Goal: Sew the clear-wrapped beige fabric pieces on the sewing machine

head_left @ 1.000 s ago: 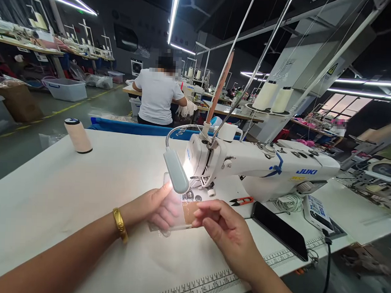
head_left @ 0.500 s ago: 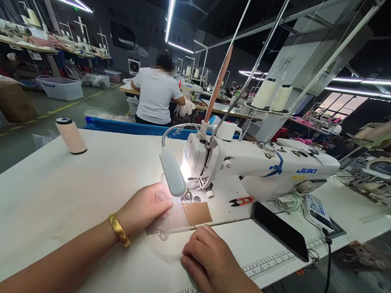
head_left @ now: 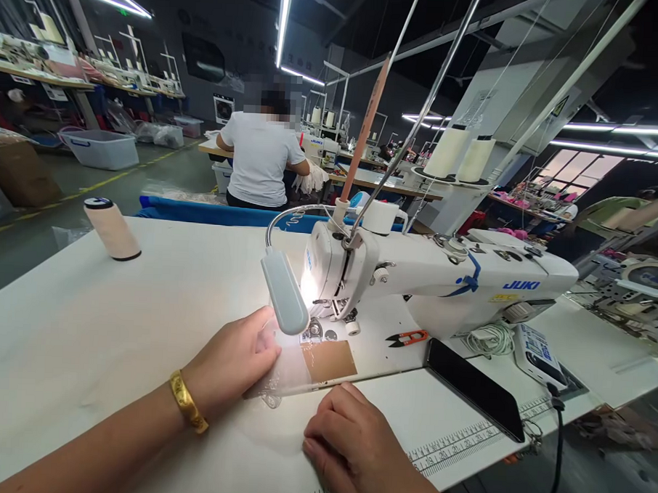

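The left hand (head_left: 231, 355) pinches the left end of a sheer pale piece (head_left: 292, 368), thumb above and fingertips showing faintly through it, so this is the hand in contact. The piece lies to the right of that hand, flat or nearly so, in the middle of the white table (head_left: 185, 284), beside the needle area of the sewing machine (head_left: 441, 288). Its long axis seems to run left to right, roughly along the table's near edge, but its far side is partly hidden by the grey lamp head (head_left: 285, 292), so the full outline cannot be told. At its right end is a brown patch (head_left: 332, 361); whether the sheer piece overlaps that patch or only meets it is unclear. The right hand (head_left: 353, 444) rests apart from both, between the patch and the table's near edge, with fingers loosely curled under; whether anything is inside them cannot be seen. Toward the table's right end lie red-handled snips (head_left: 406, 338) and a black phone (head_left: 472, 387), and a peach thread cone (head_left: 112, 230) stands near the far left corner.
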`<move>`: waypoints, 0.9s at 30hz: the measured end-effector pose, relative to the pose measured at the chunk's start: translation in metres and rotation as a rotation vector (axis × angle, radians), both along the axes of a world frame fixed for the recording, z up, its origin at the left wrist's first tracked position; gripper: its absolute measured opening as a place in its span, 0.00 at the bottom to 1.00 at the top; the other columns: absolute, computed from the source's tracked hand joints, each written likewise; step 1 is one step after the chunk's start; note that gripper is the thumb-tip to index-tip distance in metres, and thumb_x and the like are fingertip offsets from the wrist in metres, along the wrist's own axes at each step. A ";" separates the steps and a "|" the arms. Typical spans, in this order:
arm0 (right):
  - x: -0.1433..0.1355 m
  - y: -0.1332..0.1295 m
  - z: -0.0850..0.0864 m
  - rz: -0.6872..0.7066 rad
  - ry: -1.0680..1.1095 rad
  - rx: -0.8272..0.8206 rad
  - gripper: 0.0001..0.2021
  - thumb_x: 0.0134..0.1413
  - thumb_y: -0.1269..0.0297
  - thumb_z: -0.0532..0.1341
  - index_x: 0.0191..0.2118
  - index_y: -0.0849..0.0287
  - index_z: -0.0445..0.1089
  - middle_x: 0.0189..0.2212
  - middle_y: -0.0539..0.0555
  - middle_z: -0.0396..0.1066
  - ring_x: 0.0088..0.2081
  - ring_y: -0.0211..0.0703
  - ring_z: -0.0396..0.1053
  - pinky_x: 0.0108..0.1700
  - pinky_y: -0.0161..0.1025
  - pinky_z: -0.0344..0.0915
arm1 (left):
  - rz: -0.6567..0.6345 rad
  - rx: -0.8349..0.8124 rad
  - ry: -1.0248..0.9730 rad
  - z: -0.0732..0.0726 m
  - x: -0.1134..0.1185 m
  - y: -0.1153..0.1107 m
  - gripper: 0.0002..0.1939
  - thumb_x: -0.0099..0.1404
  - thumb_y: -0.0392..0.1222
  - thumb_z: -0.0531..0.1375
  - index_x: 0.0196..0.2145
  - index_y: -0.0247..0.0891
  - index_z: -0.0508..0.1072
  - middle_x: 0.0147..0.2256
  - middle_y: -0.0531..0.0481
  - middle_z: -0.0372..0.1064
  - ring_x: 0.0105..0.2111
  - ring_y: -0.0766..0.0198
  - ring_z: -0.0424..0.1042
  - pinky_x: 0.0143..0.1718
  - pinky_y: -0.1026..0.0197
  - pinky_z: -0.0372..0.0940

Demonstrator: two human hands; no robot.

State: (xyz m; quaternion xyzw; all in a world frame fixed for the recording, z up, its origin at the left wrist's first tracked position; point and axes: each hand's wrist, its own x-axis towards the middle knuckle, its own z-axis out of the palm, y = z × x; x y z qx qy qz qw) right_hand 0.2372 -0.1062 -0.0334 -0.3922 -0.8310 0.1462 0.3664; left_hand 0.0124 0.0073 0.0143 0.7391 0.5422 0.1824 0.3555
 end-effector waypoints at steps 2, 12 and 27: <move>-0.001 0.001 0.001 -0.006 -0.002 0.014 0.06 0.65 0.75 0.60 0.38 0.56 0.67 0.33 0.50 0.69 0.35 0.41 0.64 0.35 0.35 0.60 | -0.008 0.015 0.027 0.001 0.000 -0.001 0.09 0.59 0.47 0.53 0.30 0.45 0.54 0.25 0.58 0.58 0.26 0.61 0.61 0.28 0.60 0.53; -0.002 -0.001 0.000 -0.011 -0.065 0.023 0.07 0.63 0.75 0.59 0.37 0.56 0.67 0.32 0.50 0.67 0.34 0.41 0.61 0.34 0.36 0.56 | -0.078 0.754 0.210 -0.006 -0.009 -0.010 0.04 0.67 0.41 0.55 0.35 0.40 0.68 0.36 0.44 0.66 0.34 0.53 0.66 0.35 0.54 0.63; -0.003 -0.004 0.000 -0.024 -0.134 0.103 0.07 0.62 0.76 0.58 0.35 0.55 0.65 0.33 0.50 0.66 0.33 0.40 0.60 0.32 0.36 0.54 | -0.506 0.712 0.256 -0.016 0.002 -0.015 0.16 0.71 0.31 0.49 0.37 0.39 0.77 0.39 0.44 0.68 0.28 0.60 0.61 0.30 0.57 0.56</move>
